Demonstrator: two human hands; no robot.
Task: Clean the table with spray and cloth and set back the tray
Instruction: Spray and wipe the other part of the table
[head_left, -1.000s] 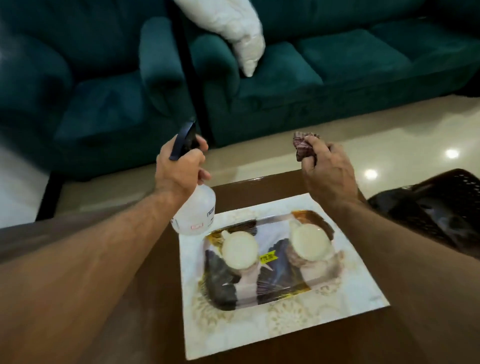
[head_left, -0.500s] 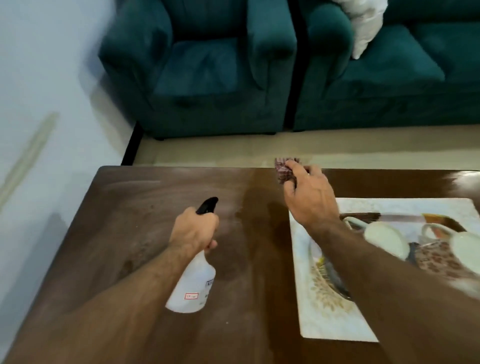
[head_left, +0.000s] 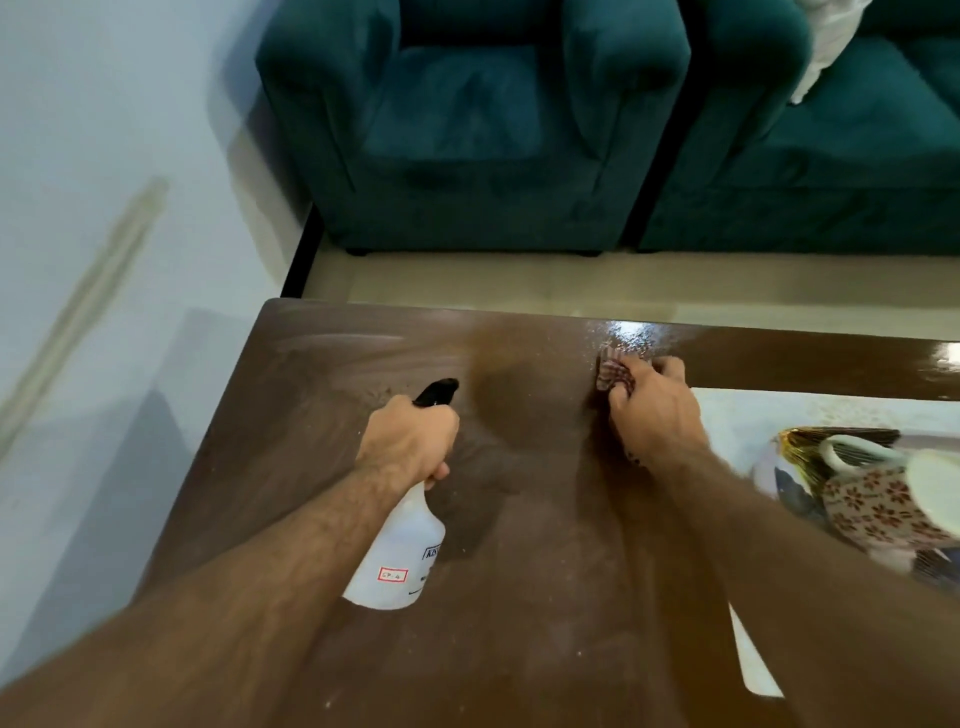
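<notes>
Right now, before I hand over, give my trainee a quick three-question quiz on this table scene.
1. True or false: the left hand holds the spray bottle with its black nozzle pointing away from the person.
2. What does the right hand press on the table?
A. a sponge
B. a checked cloth
C. a paper towel
3. Fill in: the patterned cups stand on a tray that lies on the white mat to the ____ of the right hand.

Key: 1 true; 2 B, the checked cloth; 3 right.
</notes>
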